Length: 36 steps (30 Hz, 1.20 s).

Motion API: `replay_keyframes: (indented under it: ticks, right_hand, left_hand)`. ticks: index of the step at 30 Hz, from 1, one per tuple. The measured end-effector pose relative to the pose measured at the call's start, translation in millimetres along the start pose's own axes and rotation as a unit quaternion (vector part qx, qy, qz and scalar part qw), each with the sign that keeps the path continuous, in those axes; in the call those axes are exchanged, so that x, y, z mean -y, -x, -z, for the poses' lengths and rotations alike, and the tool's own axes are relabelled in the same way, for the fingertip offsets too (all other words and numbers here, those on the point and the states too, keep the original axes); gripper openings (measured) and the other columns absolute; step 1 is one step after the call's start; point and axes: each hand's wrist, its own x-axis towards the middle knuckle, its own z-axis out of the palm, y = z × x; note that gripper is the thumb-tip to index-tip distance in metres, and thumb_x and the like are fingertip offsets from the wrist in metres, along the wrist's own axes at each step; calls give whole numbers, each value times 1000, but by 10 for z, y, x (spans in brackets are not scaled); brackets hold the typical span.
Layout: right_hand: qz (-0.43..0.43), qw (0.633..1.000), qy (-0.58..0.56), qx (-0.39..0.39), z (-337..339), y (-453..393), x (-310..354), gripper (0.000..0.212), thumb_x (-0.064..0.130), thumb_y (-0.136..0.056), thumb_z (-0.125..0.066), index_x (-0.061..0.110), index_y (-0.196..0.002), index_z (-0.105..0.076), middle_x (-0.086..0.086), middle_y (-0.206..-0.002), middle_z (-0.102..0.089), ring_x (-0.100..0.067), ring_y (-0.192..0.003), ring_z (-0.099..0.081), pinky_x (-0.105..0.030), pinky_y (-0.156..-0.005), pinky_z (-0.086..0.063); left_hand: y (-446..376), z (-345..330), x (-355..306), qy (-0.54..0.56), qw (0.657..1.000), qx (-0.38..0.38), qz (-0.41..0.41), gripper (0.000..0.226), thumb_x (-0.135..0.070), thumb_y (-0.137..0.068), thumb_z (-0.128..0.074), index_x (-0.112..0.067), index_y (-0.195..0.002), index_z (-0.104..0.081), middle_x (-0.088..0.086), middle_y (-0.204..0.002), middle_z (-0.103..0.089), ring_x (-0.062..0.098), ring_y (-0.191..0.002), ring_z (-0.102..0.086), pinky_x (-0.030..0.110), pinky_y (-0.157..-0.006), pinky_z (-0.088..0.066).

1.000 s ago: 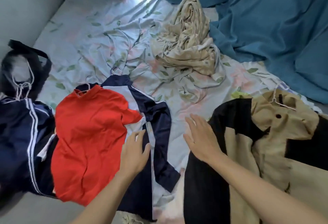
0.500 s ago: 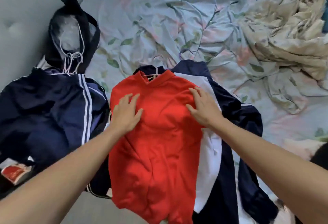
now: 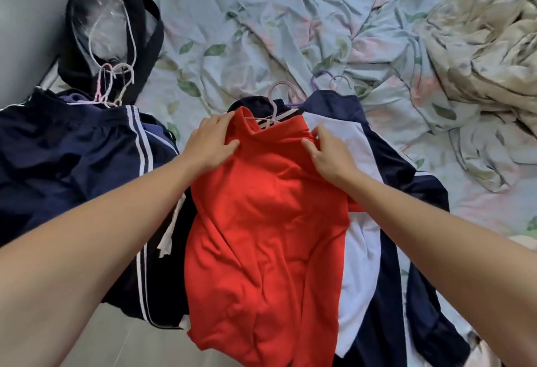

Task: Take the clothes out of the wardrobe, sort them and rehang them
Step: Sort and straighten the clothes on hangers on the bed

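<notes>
A red shirt (image 3: 267,221) on a pale pink hanger (image 3: 276,105) lies on the bed, on top of a navy and white jacket (image 3: 363,250). My left hand (image 3: 209,143) grips the shirt's left shoulder near the collar. My right hand (image 3: 328,151) pinches the right shoulder fabric. To the left lies a pile of navy garments with white stripes (image 3: 72,157) on several hangers (image 3: 110,87).
A black garment with a clear plastic cover (image 3: 116,26) lies at the top left against the grey headboard (image 3: 26,18). A crumpled beige blanket (image 3: 479,55) sits at the top right on the floral sheet (image 3: 261,23). More hanger hooks (image 3: 328,79) show above the jacket.
Both hands slid up the red shirt from its chest to the shoulders at the collar and now take hold of the fabric. The view moved left and closer.
</notes>
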Motion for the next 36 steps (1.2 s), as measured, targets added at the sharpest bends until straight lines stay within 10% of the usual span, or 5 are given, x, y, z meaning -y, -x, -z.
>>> replay_keyframes:
  ticks: [5,12,22,27,36]
  right_hand:
    - [-5,996,-74,-49,92,619,18,29,43,-104,-55,17,-94,-49,-4,-79,-63,-34,-82,-60,-48,-72,-46]
    - [23,982,-178,-60,417,1520,145,20,34,-104,-58,19,-93,-50,3,-71,-58,-18,-68,-55,-46,-68,-46]
    - [134,969,-210,7,1136,3072,-420,20,24,-96,-71,23,-101,-51,18,-76,-54,-4,-71,-55,-23,-68,-40]
    - [144,958,-242,42,1691,4019,-911,36,34,-87,-81,25,-115,-61,17,-87,-63,-6,-79,-62,-27,-75,-51]
    - [126,973,-110,-157,3467,5307,-1525,50,22,-89,-77,25,-135,-57,5,-130,-57,-19,-122,-50,-44,-104,-47]
  left_hand:
    - [303,35,-297,53,990,-127,42,43,-46,-99,-58,-25,-136,-61,9,-124,-45,32,-125,-45,50,-104,-46]
    - [988,-112,-1298,288,952,-80,60,73,-73,-91,-52,-20,-141,-56,2,-134,-65,22,-126,-59,42,-109,-45]
    - [2048,-298,-2752,406,901,-103,113,70,-39,-94,-77,-18,-151,-43,-1,-136,-54,17,-124,-51,32,-107,-41]
    - [2797,-403,-3662,459,880,-84,91,40,-32,-74,-67,-15,-109,-55,9,-93,-65,27,-83,-61,37,-73,-51]
    - [4570,210,-5035,448,892,61,16,46,10,-98,-57,-32,-116,-60,6,-92,-65,4,-70,-72,17,-67,-55]
